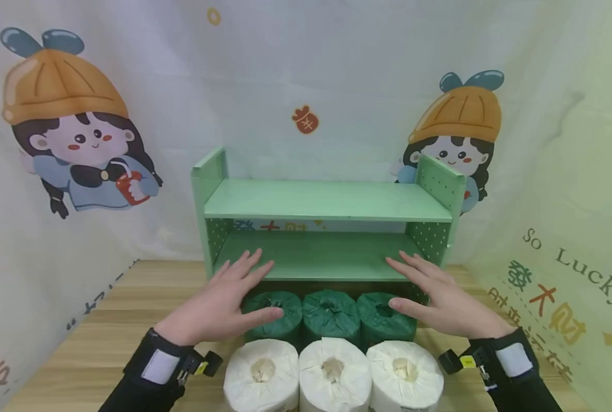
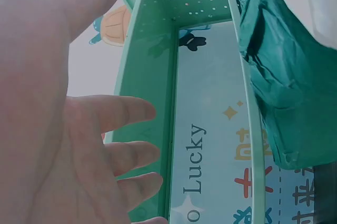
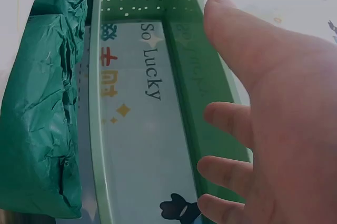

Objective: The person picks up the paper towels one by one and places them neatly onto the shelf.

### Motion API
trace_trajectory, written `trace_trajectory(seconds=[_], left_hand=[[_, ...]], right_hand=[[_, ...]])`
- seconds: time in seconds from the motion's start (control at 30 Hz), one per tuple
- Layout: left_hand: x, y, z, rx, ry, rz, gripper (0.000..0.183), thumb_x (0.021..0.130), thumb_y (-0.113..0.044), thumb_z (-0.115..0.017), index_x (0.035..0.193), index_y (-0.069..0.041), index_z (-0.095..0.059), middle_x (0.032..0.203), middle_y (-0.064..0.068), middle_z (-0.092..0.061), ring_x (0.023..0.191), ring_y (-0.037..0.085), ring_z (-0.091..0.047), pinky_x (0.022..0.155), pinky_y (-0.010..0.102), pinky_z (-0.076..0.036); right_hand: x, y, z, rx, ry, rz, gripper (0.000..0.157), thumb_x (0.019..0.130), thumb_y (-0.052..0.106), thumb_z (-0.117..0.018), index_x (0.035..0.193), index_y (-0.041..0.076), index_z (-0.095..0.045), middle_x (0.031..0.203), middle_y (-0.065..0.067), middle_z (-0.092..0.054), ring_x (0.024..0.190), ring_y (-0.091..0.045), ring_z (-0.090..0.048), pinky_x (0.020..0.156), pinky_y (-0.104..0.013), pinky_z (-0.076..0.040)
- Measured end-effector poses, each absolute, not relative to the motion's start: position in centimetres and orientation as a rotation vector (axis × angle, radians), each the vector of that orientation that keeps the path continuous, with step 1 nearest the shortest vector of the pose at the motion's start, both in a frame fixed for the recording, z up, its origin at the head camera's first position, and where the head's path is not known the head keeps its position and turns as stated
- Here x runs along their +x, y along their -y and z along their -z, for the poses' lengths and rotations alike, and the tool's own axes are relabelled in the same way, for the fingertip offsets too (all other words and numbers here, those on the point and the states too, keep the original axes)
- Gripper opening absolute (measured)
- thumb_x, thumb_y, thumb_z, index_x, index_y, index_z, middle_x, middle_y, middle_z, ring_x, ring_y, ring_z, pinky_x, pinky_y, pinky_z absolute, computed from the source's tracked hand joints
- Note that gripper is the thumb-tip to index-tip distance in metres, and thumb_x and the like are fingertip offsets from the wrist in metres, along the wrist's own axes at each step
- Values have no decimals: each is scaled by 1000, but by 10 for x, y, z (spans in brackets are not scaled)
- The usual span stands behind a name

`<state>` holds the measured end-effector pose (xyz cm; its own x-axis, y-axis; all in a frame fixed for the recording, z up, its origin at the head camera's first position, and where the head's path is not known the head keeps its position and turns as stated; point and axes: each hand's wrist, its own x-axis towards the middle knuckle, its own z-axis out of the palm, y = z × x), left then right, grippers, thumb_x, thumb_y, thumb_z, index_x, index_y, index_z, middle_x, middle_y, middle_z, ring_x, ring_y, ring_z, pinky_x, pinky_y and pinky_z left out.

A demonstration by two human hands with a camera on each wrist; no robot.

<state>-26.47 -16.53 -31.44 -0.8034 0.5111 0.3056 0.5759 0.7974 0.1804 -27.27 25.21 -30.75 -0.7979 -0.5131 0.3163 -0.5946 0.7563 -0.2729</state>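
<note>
Both hands hover palm-down with fingers extended and nothing in them. In the head view the left hand [image 1: 223, 300] is above the left end of a row of green-wrapped rolls [image 1: 331, 315], its fingertips before the shelf's lower board. The right hand [image 1: 439, 294] mirrors it at the right end, thumb over the right green roll [image 1: 383, 320]. Nearer the person stand three white-wrapped rolls [image 1: 334, 377] in a row. Behind the rolls is a light green two-tier shelf [image 1: 326, 200]; its boards hold nothing. In the left wrist view, spread fingers [image 2: 131, 113] overlap the shelf.
The wooden table [image 1: 146, 286] extends to both sides of the shelf. A printed cloth [image 1: 306, 68] with cartoon figures hangs behind, and more cloth lines the left and right sides. Dark cuffs with small cameras [image 1: 213, 364] sit on both wrists.
</note>
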Motion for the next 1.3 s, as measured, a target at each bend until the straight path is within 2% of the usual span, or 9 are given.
trace_trajectory(seconds=[0.1,0.23,0.37,0.5,0.83,0.9,1.0,1.13,1.3], left_hand=[[-265,166,314,-840,2734,407,92,87,-80,-43,157,-25,-21,160,0,-4,142,23,0,114,55,-5],[-266,168,310,-805,2688,477,90,88,-77,-47,156,-22,-25,159,5,-13,141,29,-12,110,59,-22],[-271,173,305,-774,2510,580,79,93,-60,-60,151,-12,-36,151,11,-29,133,30,-31,100,56,-40],[-276,180,302,-725,2282,647,64,93,-37,-69,144,-5,-46,139,13,-40,122,27,-42,93,51,-47],[-290,211,298,-475,1909,919,60,89,-16,-69,142,-1,-44,128,19,-38,113,26,-42,88,52,-47],[-293,215,300,-377,1886,993,65,90,-19,-68,146,-4,-38,132,17,-35,118,24,-40,91,52,-44],[-301,219,307,-261,1946,1129,74,94,-29,-66,153,-9,-26,142,13,-31,127,23,-34,99,52,-39],[-316,224,324,-199,2108,1290,81,98,-44,-59,157,-10,-15,154,12,-23,135,27,-28,106,53,-34],[-335,225,347,-220,2207,1467,77,101,-42,-56,157,-6,-16,154,18,-25,134,32,-30,106,53,-34]], right_hand=[[-272,-252,306,869,2732,-528,69,97,53,-59,155,33,-26,159,-3,-16,140,-34,-10,98,-74,-25],[-272,-251,306,867,2733,-516,70,97,53,-59,155,32,-26,159,-4,-16,140,-34,-11,97,-75,-25],[-273,-250,306,874,2724,-514,70,97,53,-59,155,34,-25,159,-4,-16,140,-34,-12,98,-74,-25],[-273,-249,307,874,2715,-527,69,97,53,-59,155,35,-25,159,-2,-16,140,-34,-13,98,-74,-25],[-266,-255,315,809,2679,-860,63,102,42,-56,155,29,-25,155,-6,-26,135,-33,-27,90,-61,-46],[-262,-259,320,780,2643,-1005,60,105,35,-54,156,24,-25,153,-9,-30,133,-32,-31,92,-61,-44],[-254,-265,329,774,2568,-1187,53,108,25,-49,155,19,-26,150,-10,-36,131,-29,-36,99,-45,-44],[-244,-272,343,759,2530,-1308,47,109,20,-46,153,16,-29,146,-7,-41,128,-23,-41,92,-22,-45],[-228,-278,361,723,2566,-1335,44,109,20,-46,151,16,-32,142,-7,-46,124,-24,-46,92,-25,-47]])
